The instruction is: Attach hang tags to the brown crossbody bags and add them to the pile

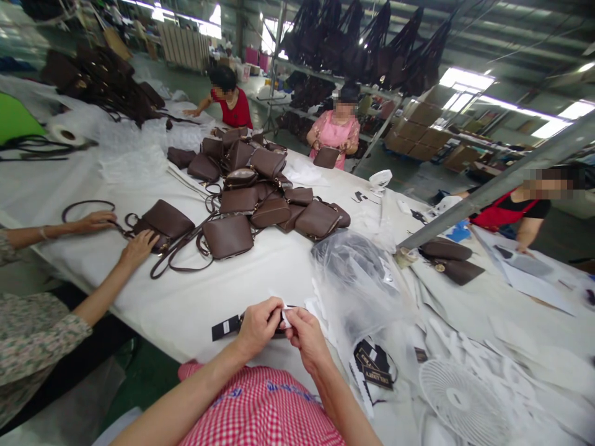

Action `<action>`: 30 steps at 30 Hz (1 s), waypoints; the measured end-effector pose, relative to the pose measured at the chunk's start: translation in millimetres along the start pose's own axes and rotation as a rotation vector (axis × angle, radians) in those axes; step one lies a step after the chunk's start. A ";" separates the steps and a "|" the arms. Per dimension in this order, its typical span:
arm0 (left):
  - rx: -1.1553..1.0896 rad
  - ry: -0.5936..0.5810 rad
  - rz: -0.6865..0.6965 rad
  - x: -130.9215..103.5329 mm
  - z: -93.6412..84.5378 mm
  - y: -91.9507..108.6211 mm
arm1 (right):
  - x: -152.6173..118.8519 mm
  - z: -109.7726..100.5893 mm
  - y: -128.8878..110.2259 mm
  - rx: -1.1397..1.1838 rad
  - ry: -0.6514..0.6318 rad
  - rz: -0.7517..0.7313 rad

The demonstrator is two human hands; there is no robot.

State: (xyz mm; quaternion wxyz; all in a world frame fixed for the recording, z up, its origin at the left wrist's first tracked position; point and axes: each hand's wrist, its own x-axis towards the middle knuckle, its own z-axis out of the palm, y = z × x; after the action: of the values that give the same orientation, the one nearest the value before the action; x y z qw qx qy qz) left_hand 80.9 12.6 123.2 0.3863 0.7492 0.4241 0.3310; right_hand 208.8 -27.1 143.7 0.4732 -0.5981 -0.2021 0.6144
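Observation:
Near the table's front edge, my left hand (258, 328) is closed in a pinch at a dark item that is mostly hidden behind both hands. My right hand (302, 328) is closed on a small white piece (287, 316), with its fingertips almost touching the left ones. A black tag (225, 329) with a white label sticks out to the left of my left hand. Beyond the hands lies a pile of brown bags (227, 237) with straps.
At the left, a co-worker's hands (139, 248) handle a brown bag (166, 220). Right of my hands are a clear plastic bag (362, 279), black tags (374, 365) and a white fan (458, 396). A slanted metal pole (483, 192) crosses the right side. Other people stand across the table.

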 end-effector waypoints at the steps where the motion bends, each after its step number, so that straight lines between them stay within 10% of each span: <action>1: 0.015 -0.009 0.030 -0.7 0.4 -2.0 | 0.1 0.8 1.3 0.016 -0.001 -0.011; 15: -0.020 -0.104 0.091 4.5 -8.5 -8.8 | 9.2 -9.8 -6.3 -0.121 -0.127 -0.043; 24: -0.094 -0.160 -0.015 12.3 -14.1 -0.7 | 9.7 -9.4 -36.3 -1.245 0.004 -0.737; 30: -0.157 -0.280 -0.018 19.5 -26.5 0.5 | 26.2 -9.9 -48.3 -0.964 0.089 -0.726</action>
State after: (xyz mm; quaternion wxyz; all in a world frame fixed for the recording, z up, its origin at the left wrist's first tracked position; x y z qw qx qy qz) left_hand 67.4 37.7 139.8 0.5019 0.7517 0.3457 0.2523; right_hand 238.7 14.1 166.7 0.3362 -0.6629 -0.6292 0.2271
